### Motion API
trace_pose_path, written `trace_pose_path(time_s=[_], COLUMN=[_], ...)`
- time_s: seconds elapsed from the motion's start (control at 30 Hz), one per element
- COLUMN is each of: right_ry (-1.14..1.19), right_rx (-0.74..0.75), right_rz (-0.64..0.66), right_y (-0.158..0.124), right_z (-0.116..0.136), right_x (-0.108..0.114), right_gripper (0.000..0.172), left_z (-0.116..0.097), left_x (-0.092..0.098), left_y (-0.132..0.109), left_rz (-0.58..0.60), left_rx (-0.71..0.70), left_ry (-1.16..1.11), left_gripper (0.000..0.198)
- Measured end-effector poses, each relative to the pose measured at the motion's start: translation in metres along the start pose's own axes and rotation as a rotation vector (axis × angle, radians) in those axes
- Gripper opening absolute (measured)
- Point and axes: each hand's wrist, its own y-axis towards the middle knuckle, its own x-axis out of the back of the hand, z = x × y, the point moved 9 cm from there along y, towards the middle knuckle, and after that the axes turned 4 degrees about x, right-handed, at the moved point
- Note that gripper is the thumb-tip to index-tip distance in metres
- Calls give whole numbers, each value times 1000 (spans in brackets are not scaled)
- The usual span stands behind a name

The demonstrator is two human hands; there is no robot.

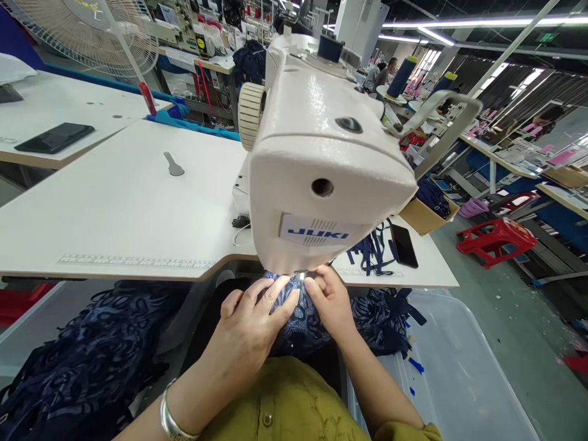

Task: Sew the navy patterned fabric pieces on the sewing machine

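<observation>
My left hand (252, 320) grips a navy patterned fabric piece (298, 327) directly under the head of a white JUKI sewing machine (316, 153). Its fingertips lie close to the needle area, which the machine head mostly hides. On the other side of that spot, my right hand (331, 301) has its thumb and fingers closed on the same fabric. The cloth hangs from the table's front edge down to my lap.
A plastic bin (450, 361) at the right and dark patterned fabric (87, 349) at the left flank me. On the white table (138, 202) lie a metal piece (174, 165), navy straps (374, 251) and a phone (404, 246). A fan (87, 37) stands behind.
</observation>
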Motion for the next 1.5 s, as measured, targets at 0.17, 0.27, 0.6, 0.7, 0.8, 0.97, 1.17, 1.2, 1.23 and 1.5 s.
trace_pose_path(time_s=[0.17, 0.27, 0.6, 0.7, 0.8, 0.97, 1.17, 1.2, 1.23, 1.5], right_ry=[11, -101, -235, -250, -245, -243, -240, -241, -244, -248], right_rx=[-104, -76, -38, -49, -59, -58, -61, -62, -63, -73], right_rz=[-22, -6, 14, 11, 18, 27, 32, 33, 34, 44], right_y=[17, 25, 37, 37, 37, 38, 37, 37, 37, 36], right_z=[3, 11, 11, 10, 10, 11, 11, 11, 11, 11], right_x=[0, 2, 2, 2, 2, 2, 1, 1, 1, 1], right_gripper=[10, 6, 6, 9, 9, 12, 13, 13, 13, 12], left_z=[1, 1, -4, -3, -2, -2, -2, -2, -2, -1], left_x=[7, 11, 16, 16, 16, 14, 15, 15, 15, 14], left_y=[3, 6, 10, 11, 11, 11, 10, 10, 11, 10], left_rz=[-54, -99, -179, -174, -162, -159, -171, -166, -161, -158], left_rx=[33, 54, 123, 130, 135, 130, 124, 123, 122, 137], left_ry=[84, 116, 126, 123, 117, 105, 117, 117, 117, 105], left_gripper=[37, 34, 29, 29, 30, 31, 30, 31, 31, 30])
